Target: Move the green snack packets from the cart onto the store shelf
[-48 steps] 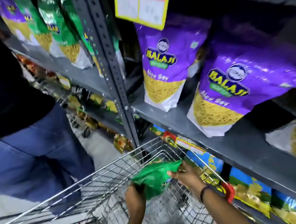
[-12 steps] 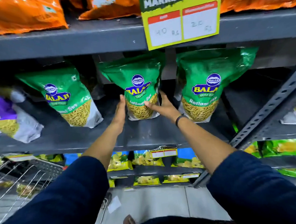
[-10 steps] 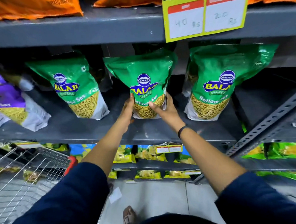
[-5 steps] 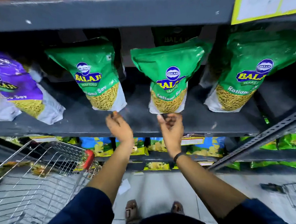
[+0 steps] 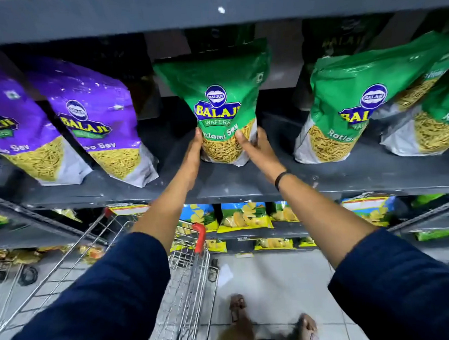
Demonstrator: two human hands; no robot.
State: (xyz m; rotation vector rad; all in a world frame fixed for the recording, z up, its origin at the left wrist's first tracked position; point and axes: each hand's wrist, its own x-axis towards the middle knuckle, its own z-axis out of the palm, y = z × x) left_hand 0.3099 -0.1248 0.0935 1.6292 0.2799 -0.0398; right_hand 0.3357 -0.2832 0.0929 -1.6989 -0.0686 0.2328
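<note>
A green snack packet stands upright on the grey store shelf, straight ahead of me. My left hand grips its lower left side and my right hand its lower right side, thumbs on the front. Two more green packets lean on the same shelf to the right. The wire cart with a red handle sits below, left of my feet; my arms hide much of its inside.
Purple snack packets stand on the shelf to the left. The shelf above hangs low over the packets. Lower shelves carry blue and yellow snack packs. A slanted metal brace crosses at the lower right.
Half a second ago both hands hung free below the shelf edge. They have since risen and closed on the leftmost green packet. My view has swung left, bringing more purple packets into sight.
</note>
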